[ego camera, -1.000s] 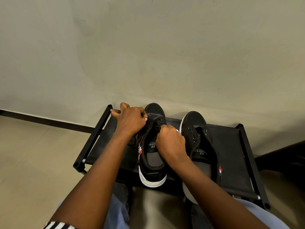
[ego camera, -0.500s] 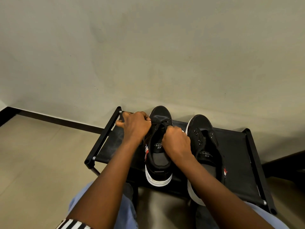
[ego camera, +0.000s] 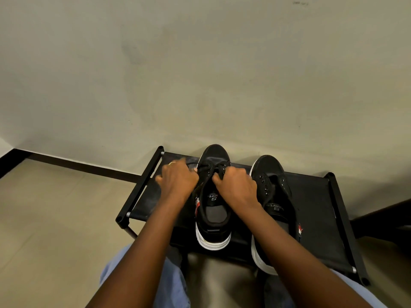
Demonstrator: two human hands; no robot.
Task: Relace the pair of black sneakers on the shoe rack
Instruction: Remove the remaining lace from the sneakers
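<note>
now | left hand (ego camera: 178, 181), right hand (ego camera: 236, 186): grip clamped on lace (ego camera: 205, 167) | sneaker (ego camera: 213, 233) toe at rack (ego camera: 142, 187) back edge

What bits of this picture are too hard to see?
Head view:
- Left hand: motion blur, so its grip on the lace is unclear.
- Half-laced sneaker: the right hand, gripping the lace, covers some eyelets.
- Other sneaker: the right forearm hides part of its heel end.
</note>
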